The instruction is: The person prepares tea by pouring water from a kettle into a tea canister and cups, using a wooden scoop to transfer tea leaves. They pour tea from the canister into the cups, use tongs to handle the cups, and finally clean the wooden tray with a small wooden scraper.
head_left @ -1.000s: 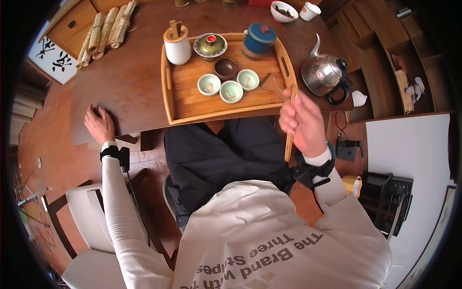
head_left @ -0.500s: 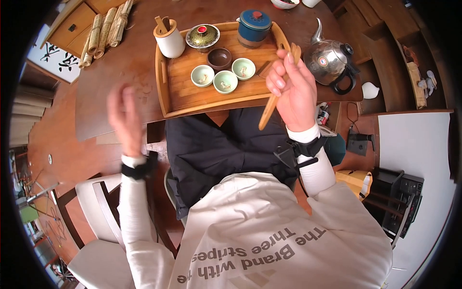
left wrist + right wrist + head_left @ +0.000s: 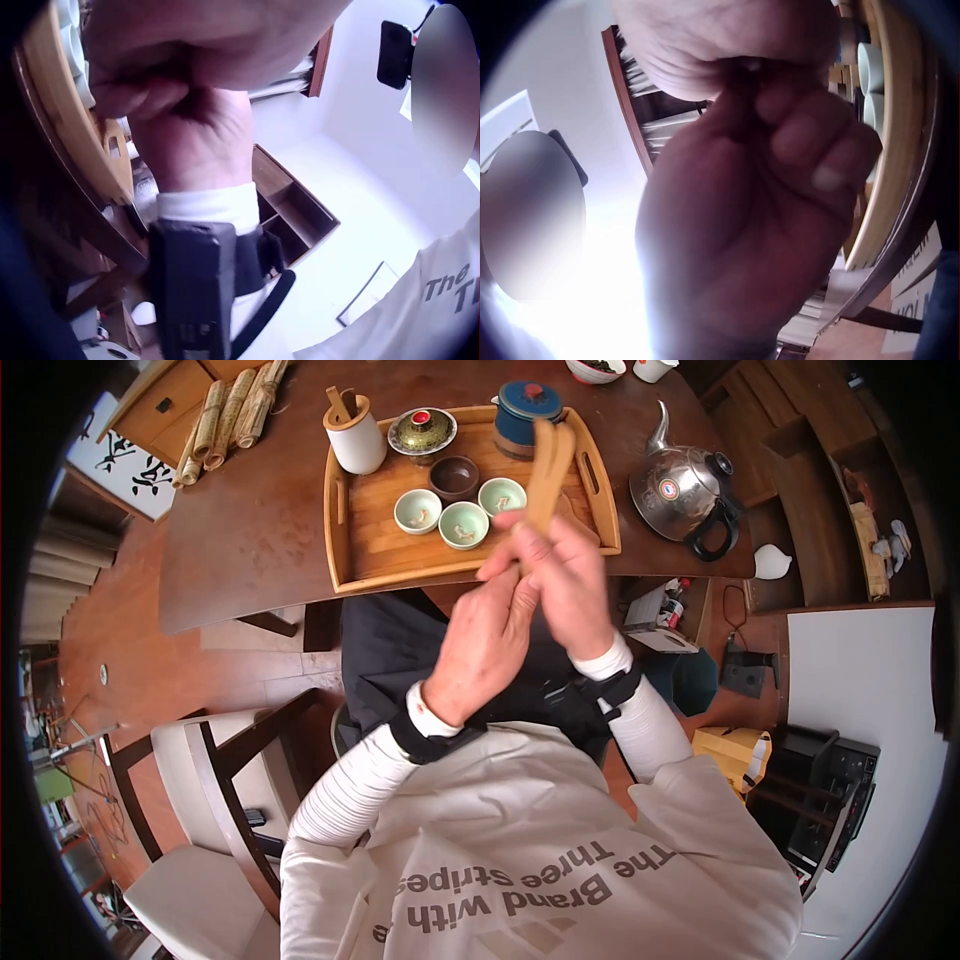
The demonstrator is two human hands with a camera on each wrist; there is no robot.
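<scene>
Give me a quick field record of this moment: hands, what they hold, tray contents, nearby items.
right hand: grips wooden tongs, tips pointing up over the tray
left hand: meets the right hand at the tongs' lower end
tray: bamboo, on dark table
on tray: three green cups, brown cup, lidded bowl, blue jar, white tool holder
right of tray: steel kettle
</scene>
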